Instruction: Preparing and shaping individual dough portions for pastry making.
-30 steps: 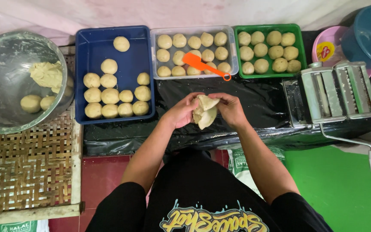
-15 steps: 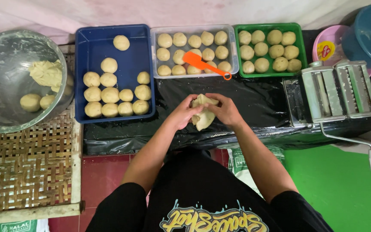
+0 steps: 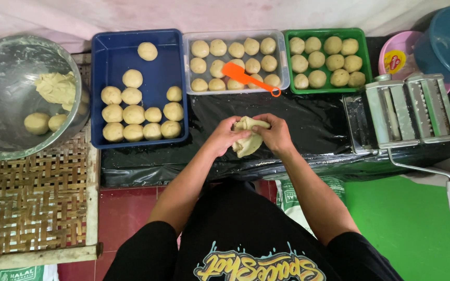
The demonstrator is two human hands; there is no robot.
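Both hands meet over the middle of the black-covered table (image 3: 308, 125), near its front edge. The left hand (image 3: 226, 136) and the right hand (image 3: 273, 133) hold a folded piece of dough (image 3: 248, 141) between them, fingers curled and closed on it from either side. The step in hand looks like shaping: the piece is creased and uneven, not yet round like the balls in the blue tray (image 3: 105, 57) at the table's left end. Judging from that, the next move calls for gentle tucking and turning so the folds close. A clear tray (image 3: 285, 62) with an orange scraper (image 3: 247, 76) sits along the back edge, a green tray (image 3: 363, 57) to its right, and a pasta roller (image 3: 410, 112) stands at the right end.
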